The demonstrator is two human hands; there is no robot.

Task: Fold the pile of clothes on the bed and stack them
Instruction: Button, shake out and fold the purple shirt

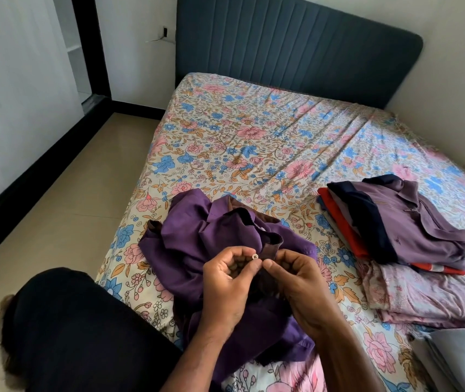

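Nearest, the left hand pinches a small pale button at the placket of the purple shirt; the right hand pinches the facing edge, thumbs almost touching. Judged step: fastening before folding. Advice: keep both edges taut and aligned, pass the button fully through. The shirt lies crumpled under and beyond both hands on the bed. Farther right, well apart, sits the folded stack, a mauve shirt uppermost.

Floral-sheeted bed bears crumpled purple shirt and folded stack.
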